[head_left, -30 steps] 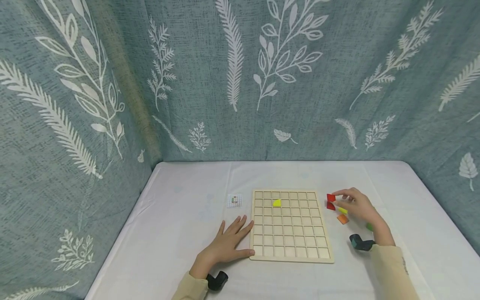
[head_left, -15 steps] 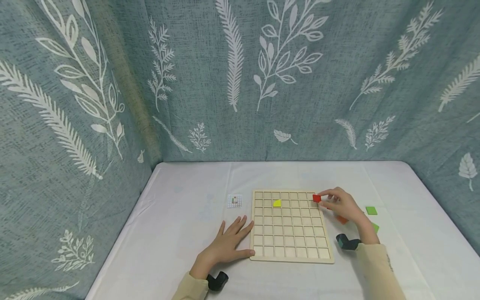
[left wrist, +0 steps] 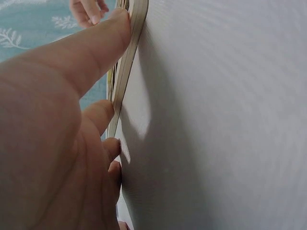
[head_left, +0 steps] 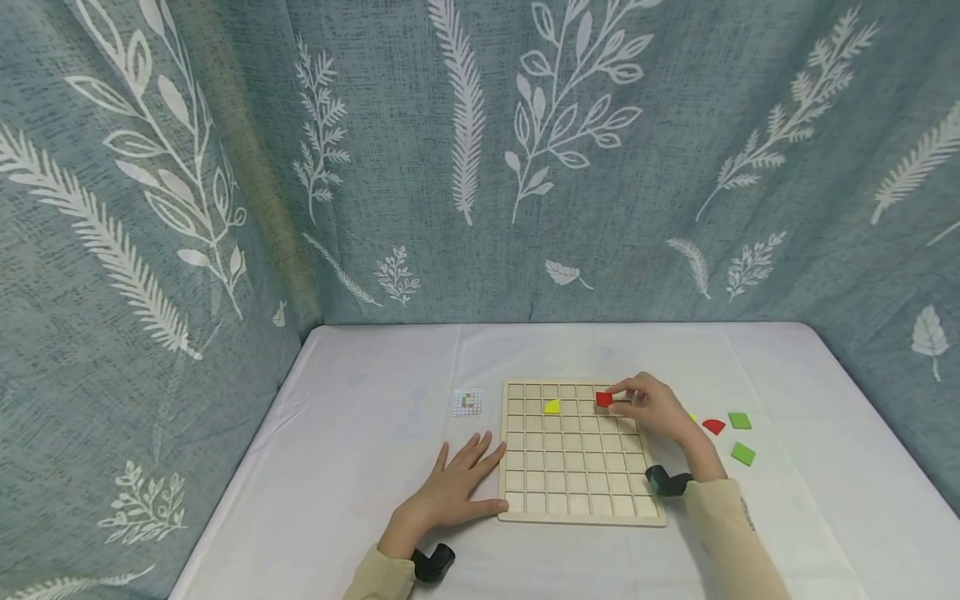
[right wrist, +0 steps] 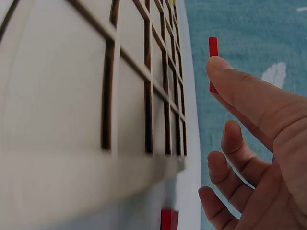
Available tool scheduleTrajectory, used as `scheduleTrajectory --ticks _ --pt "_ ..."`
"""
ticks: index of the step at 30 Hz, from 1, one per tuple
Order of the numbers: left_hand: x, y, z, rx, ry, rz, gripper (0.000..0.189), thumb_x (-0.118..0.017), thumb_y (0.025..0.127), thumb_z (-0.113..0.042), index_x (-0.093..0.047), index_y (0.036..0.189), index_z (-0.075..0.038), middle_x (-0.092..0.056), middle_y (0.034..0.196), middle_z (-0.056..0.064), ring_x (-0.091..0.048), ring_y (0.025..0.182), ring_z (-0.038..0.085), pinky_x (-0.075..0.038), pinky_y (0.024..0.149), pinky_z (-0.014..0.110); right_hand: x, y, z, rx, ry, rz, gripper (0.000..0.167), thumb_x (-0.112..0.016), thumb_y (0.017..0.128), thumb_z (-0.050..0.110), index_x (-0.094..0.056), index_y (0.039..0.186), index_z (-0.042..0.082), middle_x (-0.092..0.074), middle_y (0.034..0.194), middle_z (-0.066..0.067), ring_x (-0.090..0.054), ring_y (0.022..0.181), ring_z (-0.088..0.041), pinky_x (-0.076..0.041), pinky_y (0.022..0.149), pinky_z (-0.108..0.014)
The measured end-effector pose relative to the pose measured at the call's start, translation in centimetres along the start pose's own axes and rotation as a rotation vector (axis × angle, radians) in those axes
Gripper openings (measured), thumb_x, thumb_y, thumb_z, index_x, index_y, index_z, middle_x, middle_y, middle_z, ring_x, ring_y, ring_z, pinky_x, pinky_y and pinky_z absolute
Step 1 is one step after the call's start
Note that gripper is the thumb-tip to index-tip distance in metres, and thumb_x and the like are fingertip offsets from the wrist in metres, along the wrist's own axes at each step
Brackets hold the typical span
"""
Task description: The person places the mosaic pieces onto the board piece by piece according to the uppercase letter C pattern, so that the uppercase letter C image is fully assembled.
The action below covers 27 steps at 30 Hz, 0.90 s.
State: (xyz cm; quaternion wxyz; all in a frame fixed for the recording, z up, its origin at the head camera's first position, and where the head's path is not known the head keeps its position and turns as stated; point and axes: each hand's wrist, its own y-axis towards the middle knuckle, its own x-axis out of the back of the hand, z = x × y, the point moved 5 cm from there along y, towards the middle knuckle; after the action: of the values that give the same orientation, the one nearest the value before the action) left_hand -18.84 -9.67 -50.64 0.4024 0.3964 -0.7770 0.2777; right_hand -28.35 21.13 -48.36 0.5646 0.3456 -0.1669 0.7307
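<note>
My right hand (head_left: 652, 406) pinches a red square tile (head_left: 603, 399) between thumb and index finger, above the upper right of the wooden grid board (head_left: 566, 481). In the right wrist view the red tile (right wrist: 213, 45) appears edge-on at the thumb tip, with the other fingers loosely bent below. My left hand (head_left: 448, 492) lies with fingers spread at the board's left side. Its thumb (left wrist: 115, 33) touches the board's edge in the left wrist view. One yellow quarter-round tile (head_left: 552, 407) sits in a cell of the board's second row.
A small printed grid card (head_left: 467, 402) lies left of the board. To the right are a red quarter-round tile (head_left: 714, 427) and two green square tiles (head_left: 739, 421), plus a yellow piece (head_left: 693, 417) partly hidden by my right wrist. A patterned curtain (head_left: 420, 167) hangs behind the table.
My right hand has picked up the red square tile from the right of the board and carried it left over the grid. The left hand has stayed in place.
</note>
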Motion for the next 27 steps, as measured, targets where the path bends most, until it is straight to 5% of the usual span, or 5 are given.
scheduleTrajectory --ticks 19,27 --pt "-0.2 0.0 0.1 -0.003 0.006 -0.012 0.078 -0.058 0.083 -0.054 -0.028 0.147 -0.020 -0.018 0.154 0.009 -0.011 0.143 0.029 0.002 0.110 0.062 -2.8 1.5 1.9 0.099 0.003 0.053 0.022 -0.072 0.081 0.016 -0.070 0.100 0.007 -0.055 0.084 -0.004 -0.043 0.070 -0.013 -0.041 0.061 -0.027" --pt "0.0 0.1 0.0 -0.005 0.013 -0.012 0.079 -0.057 0.084 -0.055 -0.028 0.147 -0.018 -0.019 0.154 0.011 -0.013 0.142 0.031 0.001 0.110 0.063 -3.7 2.1 2.0 0.076 -0.018 0.059 0.023 -0.074 0.079 0.019 -0.071 0.099 0.009 -0.055 0.084 -0.003 -0.046 0.072 -0.013 -0.042 0.064 -0.028"
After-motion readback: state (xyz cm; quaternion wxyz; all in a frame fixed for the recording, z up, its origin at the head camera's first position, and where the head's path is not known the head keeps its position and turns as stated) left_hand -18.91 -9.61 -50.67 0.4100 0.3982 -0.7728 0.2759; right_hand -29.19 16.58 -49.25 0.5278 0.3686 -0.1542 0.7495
